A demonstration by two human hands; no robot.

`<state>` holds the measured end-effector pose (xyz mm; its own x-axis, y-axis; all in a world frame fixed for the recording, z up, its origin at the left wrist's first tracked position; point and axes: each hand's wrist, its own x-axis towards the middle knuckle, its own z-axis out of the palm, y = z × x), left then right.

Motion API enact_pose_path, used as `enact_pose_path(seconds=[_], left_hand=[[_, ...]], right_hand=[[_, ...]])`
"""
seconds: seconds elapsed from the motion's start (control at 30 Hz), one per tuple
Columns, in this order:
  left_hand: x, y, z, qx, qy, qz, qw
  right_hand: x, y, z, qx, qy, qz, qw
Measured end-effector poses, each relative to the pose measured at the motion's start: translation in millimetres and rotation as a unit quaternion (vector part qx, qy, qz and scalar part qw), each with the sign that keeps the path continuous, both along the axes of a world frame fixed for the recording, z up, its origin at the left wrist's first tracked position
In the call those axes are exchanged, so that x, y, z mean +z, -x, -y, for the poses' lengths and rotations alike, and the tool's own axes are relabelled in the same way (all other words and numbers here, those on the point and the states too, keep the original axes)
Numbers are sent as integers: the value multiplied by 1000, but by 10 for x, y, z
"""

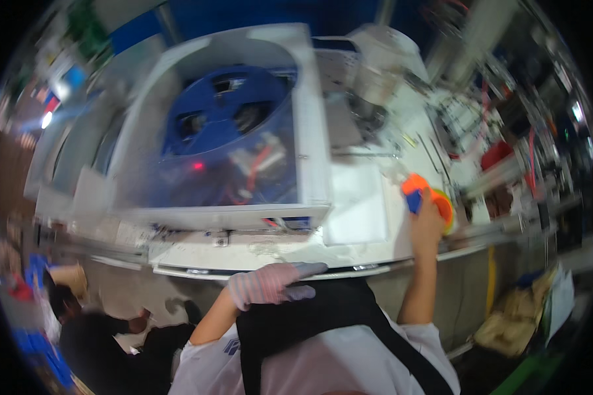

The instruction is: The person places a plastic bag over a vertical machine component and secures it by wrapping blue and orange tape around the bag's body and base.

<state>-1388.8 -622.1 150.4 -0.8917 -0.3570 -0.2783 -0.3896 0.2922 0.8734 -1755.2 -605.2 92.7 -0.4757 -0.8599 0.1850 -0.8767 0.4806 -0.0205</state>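
My left hand (270,284), in a grey-and-pink striped glove, lies against the black apron (310,309) beside the table's front edge. Its fingers are stretched out and it holds nothing. At the right of the white table, my bare right hand (428,224) is closed on a bright orange thing with a blue part (415,187). Blur hides its exact kind. A yellow-green rim shows beside the palm. Left of centre stands a white box-like housing (313,125) with a large blue round part (230,108) and loose wires (260,161) inside.
White sheet-like material (356,204) lies on the table between the housing and my right hand. Behind it are a clear plastic-looking container (375,72) and thin rods (435,155). A person in dark clothes (105,336) is low at the left. A brown sack (514,313) lies at the lower right.
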Motion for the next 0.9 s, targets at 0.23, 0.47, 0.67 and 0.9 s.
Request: enact_pose_path(seconds=[0.23, 0.47, 0.67, 0.9], left_hand=[[-303, -16, -156, -39, -3, -103, 994], [-187, 109, -568, 248, 12, -192, 950], [-371, 612, -1276, 495, -116, -361, 782], [-262, 878, -1992, 665, -117, -481, 559]], right_hand=[[531, -341, -311, 10, 452, 476, 754], [283, -396, -467, 329, 126, 907, 230], [-343, -927, -718, 175, -35, 951, 254], [92, -1304, -1187, 222, -194, 913, 280]])
